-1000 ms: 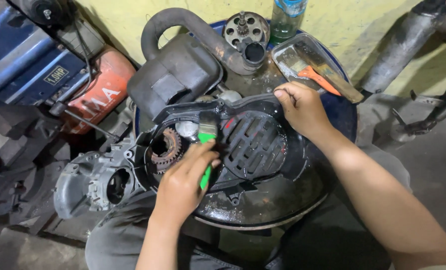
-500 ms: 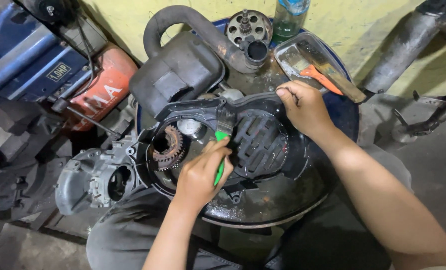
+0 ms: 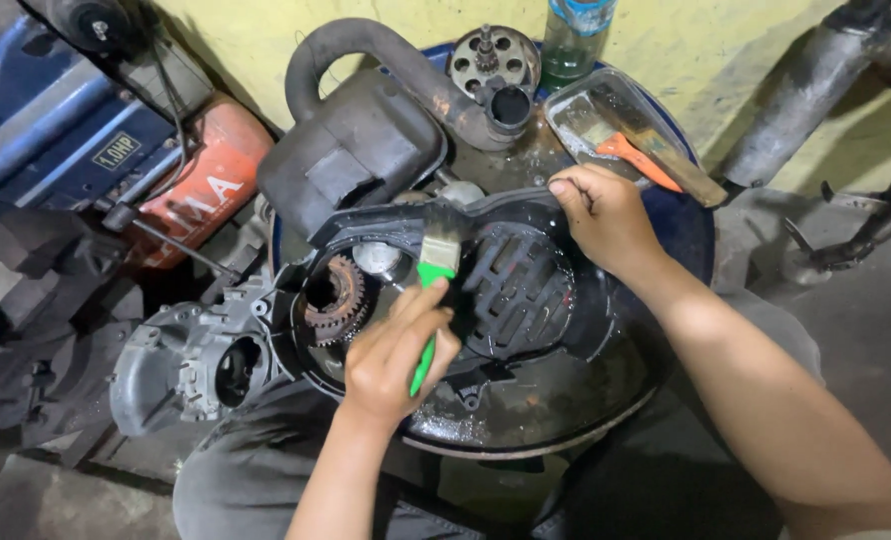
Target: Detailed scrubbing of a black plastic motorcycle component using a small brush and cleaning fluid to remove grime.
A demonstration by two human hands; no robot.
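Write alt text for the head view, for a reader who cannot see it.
A left hand holds a green-handled paintbrush against a black engine cover, while the right hand grips the cover's upper edge. Behind sit a tray with an orange-handled brush and a bottle.

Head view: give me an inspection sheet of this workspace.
Surface: round blue drum top, wet and grimy.
Job's things: black engine cover; green-handled brush, bristles on the cover.
Clutter: clear tray holding an orange-handled brush; bottle; black airbox; grey engine casing.
Grips: left hand holds the green brush; right hand grips the cover's rim.
Cables: nothing seen.
Surroundings: yellow wall; exhaust pipe.
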